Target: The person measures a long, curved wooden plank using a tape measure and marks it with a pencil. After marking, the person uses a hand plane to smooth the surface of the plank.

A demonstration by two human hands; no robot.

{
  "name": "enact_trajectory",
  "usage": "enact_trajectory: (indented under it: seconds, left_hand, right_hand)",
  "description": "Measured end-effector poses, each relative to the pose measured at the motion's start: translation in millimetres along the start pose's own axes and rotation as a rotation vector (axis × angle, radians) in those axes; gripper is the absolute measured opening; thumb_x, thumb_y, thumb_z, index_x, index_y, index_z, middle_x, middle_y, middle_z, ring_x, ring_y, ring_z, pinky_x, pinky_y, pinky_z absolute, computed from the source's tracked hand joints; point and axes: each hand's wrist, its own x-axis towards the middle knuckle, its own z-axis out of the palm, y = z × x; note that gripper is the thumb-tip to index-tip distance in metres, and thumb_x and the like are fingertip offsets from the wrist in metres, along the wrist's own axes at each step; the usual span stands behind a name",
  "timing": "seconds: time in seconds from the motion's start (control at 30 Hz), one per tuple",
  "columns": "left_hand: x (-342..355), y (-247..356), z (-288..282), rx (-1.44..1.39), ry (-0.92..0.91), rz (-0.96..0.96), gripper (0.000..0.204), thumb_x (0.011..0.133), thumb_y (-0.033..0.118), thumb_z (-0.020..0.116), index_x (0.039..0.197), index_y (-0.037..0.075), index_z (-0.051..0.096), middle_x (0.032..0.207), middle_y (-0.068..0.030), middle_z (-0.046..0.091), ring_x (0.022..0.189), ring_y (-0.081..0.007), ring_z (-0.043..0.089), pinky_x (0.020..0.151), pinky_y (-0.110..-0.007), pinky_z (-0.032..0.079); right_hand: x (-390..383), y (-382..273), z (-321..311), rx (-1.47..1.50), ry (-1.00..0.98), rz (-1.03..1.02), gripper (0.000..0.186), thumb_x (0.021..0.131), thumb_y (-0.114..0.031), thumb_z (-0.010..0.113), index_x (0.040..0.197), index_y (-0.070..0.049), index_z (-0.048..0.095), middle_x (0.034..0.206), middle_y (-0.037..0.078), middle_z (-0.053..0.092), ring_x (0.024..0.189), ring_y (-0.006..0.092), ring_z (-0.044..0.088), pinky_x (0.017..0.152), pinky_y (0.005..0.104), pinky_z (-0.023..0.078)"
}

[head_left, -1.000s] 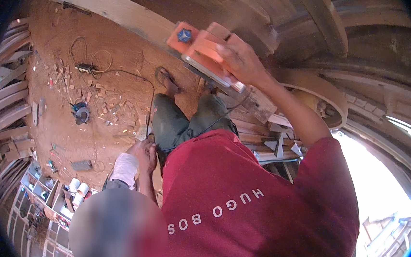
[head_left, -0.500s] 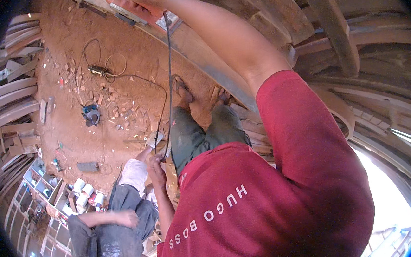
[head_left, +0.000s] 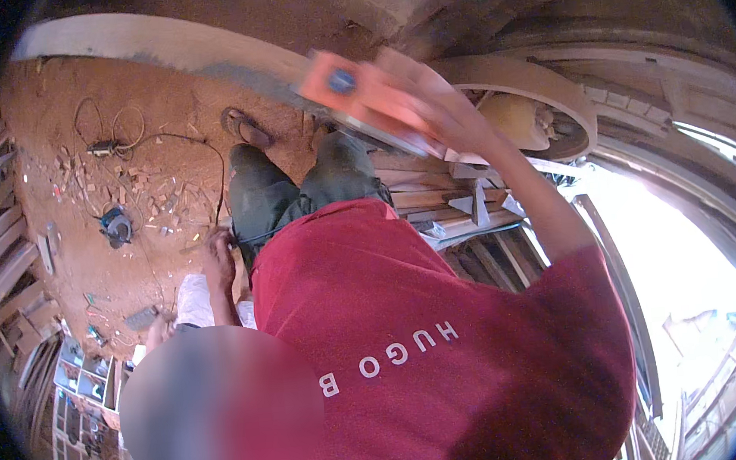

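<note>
My right hand (head_left: pixel 436 108) is wrapped round an orange power tool (head_left: pixel 362 96) with a blue round spot on its side. Motion blurs the tool, and its exact kind does not show. It is at the edge of a long curved wooden beam (head_left: pixel 172 46); whether it touches the wood, I cannot tell. Low beside my left thigh, my left hand (head_left: pixel 219 252) is closed on a dark power cord (head_left: pixel 222 209).
On the earth floor lie scattered wood offcuts (head_left: pixel 145 194), a blue circular saw (head_left: pixel 115 226) and a power strip (head_left: pixel 102 148) with looped cable. A compartmented tool box (head_left: pixel 81 374) stands at lower left. Close on my left is another person's hand (head_left: pixel 160 329). Boards (head_left: pixel 420 183) are stacked to my right.
My right hand has brought the orange tool back along the beam, toward my right side. My view has shifted. The other person beside me has moved; my left hand stays low with the cord.
</note>
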Motion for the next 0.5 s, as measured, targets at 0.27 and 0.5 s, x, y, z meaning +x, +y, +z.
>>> enact_trajectory:
  seconds: [0.27, 0.5]
  left_hand:
    - [44, 108, 50, 0.126, -0.368, 0.234, 0.03, 0.093, 0.02, 0.05, 0.085, -0.004, 0.066, 0.098, -0.0206, 0.064, 0.1, -0.0365, 0.058, 0.089, -0.042, 0.046]
    - [46, 57, 7, 0.005, -0.088, 0.069, 0.03, 0.091, 0.017, 0.047, 0.076, -0.005, 0.061, 0.087, -0.0183, 0.063, 0.088, -0.0325, 0.059, 0.082, -0.039, 0.047]
  right_hand:
    - [-161, 42, -35, 0.363, -0.031, 0.462, 0.053, 0.099, -0.044, 0.05, 0.085, 0.005, 0.065, 0.058, 0.007, 0.056, 0.055, 0.0132, 0.058, 0.052, 0.0313, 0.046]
    - [-40, 4, -20, 0.242, -0.078, 0.316, 0.058, 0.099, -0.051, 0.045, 0.074, 0.0, 0.058, 0.057, 0.006, 0.053, 0.053, 0.0143, 0.056, 0.051, 0.0323, 0.044]
